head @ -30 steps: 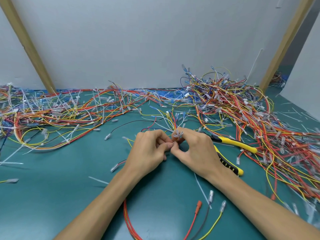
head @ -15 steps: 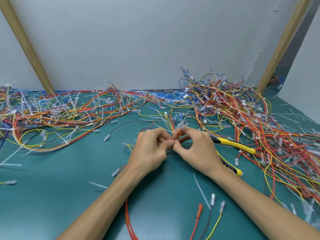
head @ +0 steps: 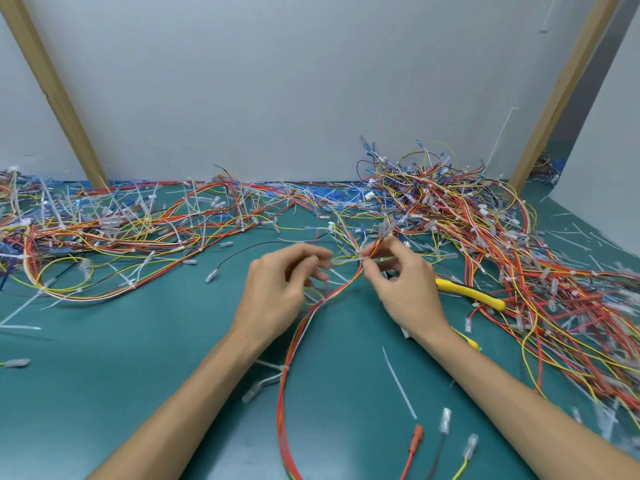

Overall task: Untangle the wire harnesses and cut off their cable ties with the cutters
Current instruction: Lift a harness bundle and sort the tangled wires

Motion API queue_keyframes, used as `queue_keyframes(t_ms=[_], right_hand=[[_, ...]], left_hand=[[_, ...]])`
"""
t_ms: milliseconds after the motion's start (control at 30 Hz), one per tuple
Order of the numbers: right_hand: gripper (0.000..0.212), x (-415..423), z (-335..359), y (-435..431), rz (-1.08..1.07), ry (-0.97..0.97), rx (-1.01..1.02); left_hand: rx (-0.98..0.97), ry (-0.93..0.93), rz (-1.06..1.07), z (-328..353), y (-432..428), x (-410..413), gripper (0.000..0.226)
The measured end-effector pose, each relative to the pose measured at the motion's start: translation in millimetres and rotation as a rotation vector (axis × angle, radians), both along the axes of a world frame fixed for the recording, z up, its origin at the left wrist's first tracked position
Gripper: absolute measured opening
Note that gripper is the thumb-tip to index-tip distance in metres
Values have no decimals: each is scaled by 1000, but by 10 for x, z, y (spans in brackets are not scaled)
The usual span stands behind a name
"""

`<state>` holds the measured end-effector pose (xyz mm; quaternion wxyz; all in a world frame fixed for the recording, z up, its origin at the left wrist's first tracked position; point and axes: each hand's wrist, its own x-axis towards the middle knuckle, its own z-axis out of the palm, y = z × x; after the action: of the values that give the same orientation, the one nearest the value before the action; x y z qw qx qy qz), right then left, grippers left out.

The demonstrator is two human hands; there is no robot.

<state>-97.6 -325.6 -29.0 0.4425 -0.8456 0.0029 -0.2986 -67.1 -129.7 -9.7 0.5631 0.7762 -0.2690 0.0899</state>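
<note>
Now the hands are parted, where half a second ago their fingertips met in one knot just left of the cutters [head: 471, 296]. Since then a wire harness [head: 282, 403] of red, orange and yellow strands has come up between them, and it runs from the right fingertips down in a long curve and off the near edge of the table [head: 121, 341]. A white cable tie [head: 285, 368] binds it partway down that curve, nearer the viewer than the cutters.

The right hand [head: 405, 292] lies just left of the cutters' yellow handle, wrist over the second handle, its grip narrow: thumb and forefinger pinch the harness where its strands fan out. The left hand [head: 277, 289], further left of the cutters, shows its back with fingers loosely curled; its fingertips are blurred, and I cannot tell whether its grip holds a strand or nothing.

Beyond and to the right of the cutters a deep tangled pile [head: 485, 230] of wires fills the table up to the wall [head: 277, 81]. Far left of the cutters a flatter pile [head: 104, 237] lies along the wall. Bare green table lies open on the near left, well apart from the cutters; a loose cut tie [head: 400, 382] and three terminal ends [head: 445, 417] lie in front of them.
</note>
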Motion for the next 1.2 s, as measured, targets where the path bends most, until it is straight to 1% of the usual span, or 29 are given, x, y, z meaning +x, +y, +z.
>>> queue_keyframes(t_ms=[100,200,300,467,567,667,800,833,900,1000,1033,1067,1133,1167,1200], right_hand=[[12,24,-10,-11,5,-2,60],[12,22,-12,-4,19,-7,74],[11,17,5,-9,-4,-11,72],[11,4,33,15,-17,-27,99],[10,-7,42,20,-17,-59,145],[11,-6,42,15,-4,-99,201],[9,44,4,0,36,-57,282],[10,50,-4,-6,52,-41,319],[17,52,-8,-12,70,-23,379],[35,34,-5,-2,32,-8,414],[36,27,-11,5,22,12,436],[33,23,-11,13,23,52,472],[18,22,11,27,73,194,548],[16,19,29,29,113,256,570],[21,17,40,23,150,295,581]], left_hand=[[16,-44,37,26,95,61,33],[176,-36,-16,21,152,93,37],[361,-72,-88,-12,142,62,32],[501,-164,-117,-47,108,59,22],[484,-169,-75,-62,122,65,20],[474,-170,-29,-59,126,78,22],[490,-122,-25,-70,117,76,8],[457,-132,-26,-73,103,54,11],[364,-171,-2,-64,64,10,14],[268,-217,59,-35,18,-37,15],[256,-226,73,-33,10,-45,15],[246,-234,80,-33,7,-55,15],[227,-250,80,-45,-1,-75,15],[220,-262,72,-49,-11,-87,15],[218,-276,57,-53,-22,-99,14]])
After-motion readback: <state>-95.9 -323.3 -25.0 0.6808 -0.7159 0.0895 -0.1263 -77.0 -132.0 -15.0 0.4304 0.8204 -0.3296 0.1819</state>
